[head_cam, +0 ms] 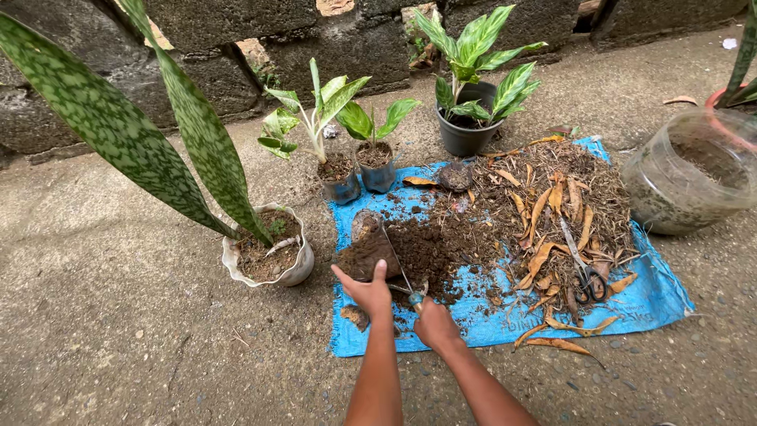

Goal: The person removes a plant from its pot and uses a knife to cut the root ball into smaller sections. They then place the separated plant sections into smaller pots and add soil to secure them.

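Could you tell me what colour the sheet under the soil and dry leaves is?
Bright blue; the sheet shows best in the head view.
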